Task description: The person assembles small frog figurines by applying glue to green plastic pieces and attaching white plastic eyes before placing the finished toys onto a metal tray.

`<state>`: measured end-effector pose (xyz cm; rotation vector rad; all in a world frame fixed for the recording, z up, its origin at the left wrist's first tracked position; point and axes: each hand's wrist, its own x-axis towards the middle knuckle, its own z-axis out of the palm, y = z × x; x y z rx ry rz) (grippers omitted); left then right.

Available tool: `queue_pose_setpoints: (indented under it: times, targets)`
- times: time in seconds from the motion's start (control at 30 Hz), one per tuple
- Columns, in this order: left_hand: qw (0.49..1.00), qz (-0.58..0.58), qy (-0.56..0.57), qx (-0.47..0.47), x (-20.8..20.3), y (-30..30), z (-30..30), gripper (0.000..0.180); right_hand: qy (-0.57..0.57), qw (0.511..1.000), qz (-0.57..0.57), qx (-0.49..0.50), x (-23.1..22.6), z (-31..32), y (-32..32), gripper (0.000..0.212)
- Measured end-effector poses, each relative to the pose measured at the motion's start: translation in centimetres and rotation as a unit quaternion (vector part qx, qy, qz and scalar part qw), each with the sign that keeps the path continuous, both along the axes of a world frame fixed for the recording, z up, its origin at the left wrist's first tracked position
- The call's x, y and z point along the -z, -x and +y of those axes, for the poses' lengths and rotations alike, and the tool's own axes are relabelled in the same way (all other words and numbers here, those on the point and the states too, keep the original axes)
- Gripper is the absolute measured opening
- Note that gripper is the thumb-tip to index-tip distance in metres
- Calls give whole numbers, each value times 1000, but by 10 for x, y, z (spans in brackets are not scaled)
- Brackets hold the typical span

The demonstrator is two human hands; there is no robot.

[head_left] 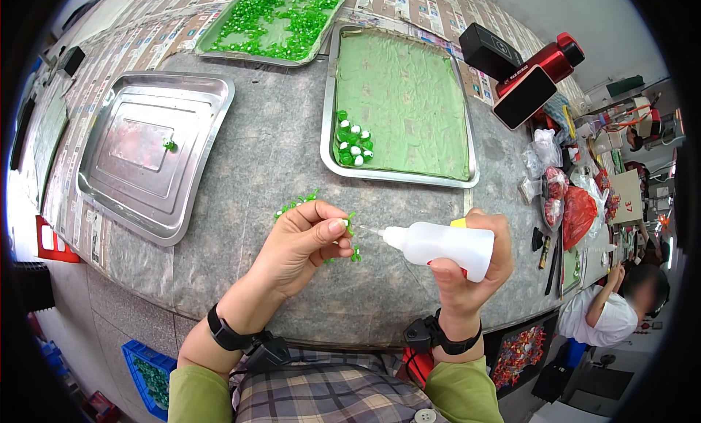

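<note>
Head view. The left hand (310, 237) is pinching a small green piece (350, 223) between thumb and forefinger, with the fingertips closing together on it. The piece is being held above the grey table cover (270, 123), toward the middle of the work area. The right hand (482, 258) is wrapping firmly around a white squeeze bottle (449, 249), tilting it nearly level and aiming its thin nozzle (371, 230) leftward at the piece. Whether the nozzle tip is touching the piece is too fine to tell, and the fingers are partly hiding the piece.

Progress, as judged from the layout: the work appears to be at an early stage. A small cluster of green-and-white pieces (354, 142) is occupying only the near left corner of the green-lined tray (409, 94); these are probably the finished units. The rest of the lining is showing bare. Loose green pieces (355, 254) are lying on the table around the left hand, apparently awaiting handling. At the far side, a second tray (255, 58) is holding many green pieces, though their stage is uncertain. At left, a steel tray (139, 178) is carrying a single green item (169, 145). The piece in the pinch is seemingly being treated now and is not yet joining the cluster.
</note>
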<state>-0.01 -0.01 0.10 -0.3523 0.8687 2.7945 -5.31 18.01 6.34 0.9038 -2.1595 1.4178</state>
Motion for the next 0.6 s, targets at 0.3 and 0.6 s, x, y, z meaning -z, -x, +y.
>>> queue_pose_setpoints:
  times: [0.3, 0.6]
  targets:
    - [1000, -2, 9, 1, 1, 0, 0, 10, 49, 998, -32, 17, -1, -2, -1, 45]
    - [1000, -7, 8, 8, 1, 0, -1, 10, 12, 999, -24, 19, 0, -2, 1, 44]
